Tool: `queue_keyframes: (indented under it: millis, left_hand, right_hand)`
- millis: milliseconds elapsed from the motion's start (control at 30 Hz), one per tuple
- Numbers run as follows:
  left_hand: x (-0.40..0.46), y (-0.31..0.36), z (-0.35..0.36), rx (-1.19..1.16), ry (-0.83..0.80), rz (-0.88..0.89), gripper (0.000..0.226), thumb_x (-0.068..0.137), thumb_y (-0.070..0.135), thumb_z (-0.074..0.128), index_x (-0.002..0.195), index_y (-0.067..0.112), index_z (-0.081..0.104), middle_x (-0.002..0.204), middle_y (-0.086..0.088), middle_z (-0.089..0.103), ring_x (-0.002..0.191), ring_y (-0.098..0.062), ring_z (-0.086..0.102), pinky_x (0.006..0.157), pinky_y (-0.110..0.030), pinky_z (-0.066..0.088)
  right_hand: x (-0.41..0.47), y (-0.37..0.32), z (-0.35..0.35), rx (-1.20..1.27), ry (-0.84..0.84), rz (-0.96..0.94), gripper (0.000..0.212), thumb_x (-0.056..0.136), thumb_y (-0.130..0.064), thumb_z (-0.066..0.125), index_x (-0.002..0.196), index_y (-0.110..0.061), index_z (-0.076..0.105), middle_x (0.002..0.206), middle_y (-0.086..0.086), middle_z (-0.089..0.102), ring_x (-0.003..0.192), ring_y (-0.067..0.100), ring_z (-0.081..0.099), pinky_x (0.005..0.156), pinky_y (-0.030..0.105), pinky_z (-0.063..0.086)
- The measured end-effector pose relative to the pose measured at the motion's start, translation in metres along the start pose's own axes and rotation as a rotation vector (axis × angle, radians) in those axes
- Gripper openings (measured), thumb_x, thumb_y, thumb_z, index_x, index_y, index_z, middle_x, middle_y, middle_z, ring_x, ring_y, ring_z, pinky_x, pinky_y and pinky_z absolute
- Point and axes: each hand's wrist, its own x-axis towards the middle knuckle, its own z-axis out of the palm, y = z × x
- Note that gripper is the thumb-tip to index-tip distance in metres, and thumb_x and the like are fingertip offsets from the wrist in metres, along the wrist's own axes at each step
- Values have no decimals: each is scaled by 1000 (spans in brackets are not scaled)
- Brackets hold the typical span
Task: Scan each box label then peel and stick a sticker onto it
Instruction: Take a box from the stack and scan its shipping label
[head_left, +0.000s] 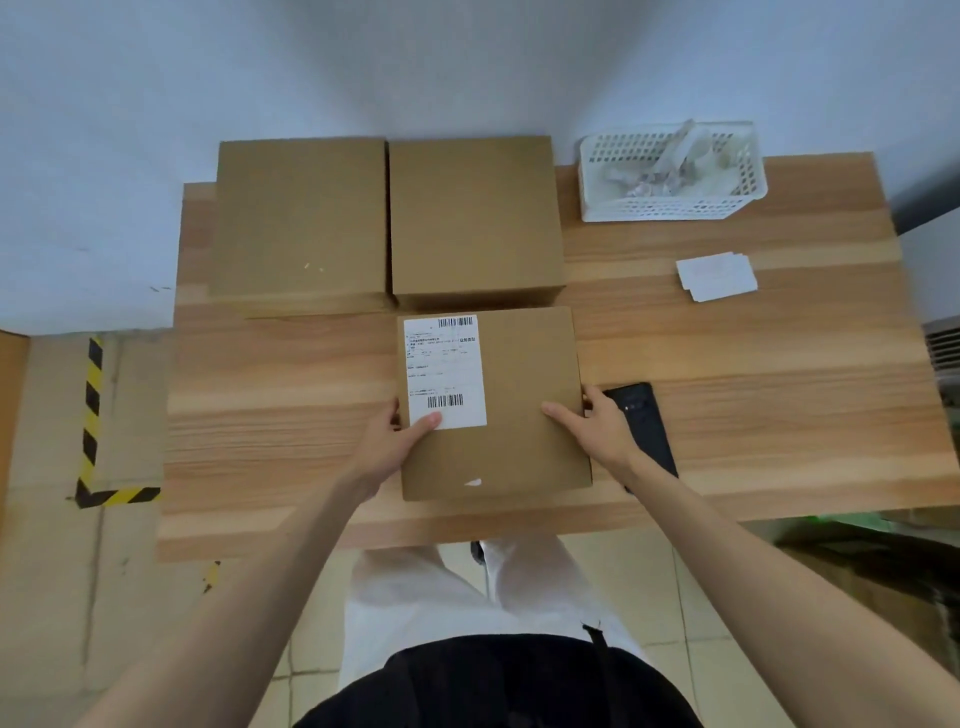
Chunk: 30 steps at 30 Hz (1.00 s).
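Both hands, left hand (397, 441) and right hand (597, 426), grip the labelled box (524, 395) (thumbs on top).

- We grip the labelled box (524, 400) with our left hand (397, 441) and right hand (592, 426).
- Our left thumb rests on its label (445, 371).
- A phone (644, 426) lies just beside our right hand.

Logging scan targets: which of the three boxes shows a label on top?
The near box, held at its sides by the left hand and right hand. Its white shipping label faces up; the two far boxes show plain tops.
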Motion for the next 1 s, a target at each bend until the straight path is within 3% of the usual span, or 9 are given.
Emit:
queue_keyframes:
  millis: [167,267,367,433,533,667,800,1000]
  left_hand:
    - [12,-7,1,4,18,21,50,90,36,76,134,22,57,118,6,68,107,-16,64,74,-25,51]
    - [15,-11,1,0,16,35,55,89,39,76,137,22,55,121,6,68,112,-18,63,80,-29,53]
    - [14,-10,1,9,17,32,56,90,39,76,138,23,53,122,7,66,111,-16,62,85,-31,55]
    - [14,-10,2,24,18,45,56,91,39,74,139,21,52,123,7,66,110,-13,62,82,-26,53]
    - [15,-11,4,59,31,70,54,93,39,72,139,19,53,123,9,67,108,-8,63,74,-15,48]
    - [15,-9,12,37,44,50,49,94,35,71,136,19,53,118,13,66,103,-2,61,71,-10,48]
    - [16,-9,18,20,64,43,49,93,34,72,135,18,52,115,14,65,100,-1,60,72,-15,48]
    - [19,-13,14,-12,63,12,63,88,42,76,140,20,47,120,8,64,109,-13,63,83,-31,55]
  right_hand:
    - [9,2,-14,-51,157,32,58,97,-55,54,138,-14,55,126,-4,61,118,16,56,99,32,46]
    - [10,21,-32,-389,344,5,56,95,-59,47,120,-10,56,120,10,62,113,29,57,94,46,49]
    - [8,43,-44,-772,387,129,70,94,-58,53,130,1,46,128,23,53,118,40,49,93,49,44]
    - [6,52,-45,-905,390,194,84,90,-66,55,132,6,42,131,26,51,120,42,48,94,48,43]
    - [7,68,-40,-954,379,221,96,86,-73,53,136,7,38,132,27,50,120,40,47,91,46,45]
    - [10,75,-31,-936,408,233,104,87,-74,50,143,10,29,136,30,46,122,41,45,93,48,46]
    - [14,75,-27,-967,397,242,102,91,-72,43,145,14,25,135,31,46,120,42,46,95,45,44]
    - [16,77,-23,-1037,388,252,99,95,-68,41,144,17,27,131,31,47,114,41,48,92,43,43]
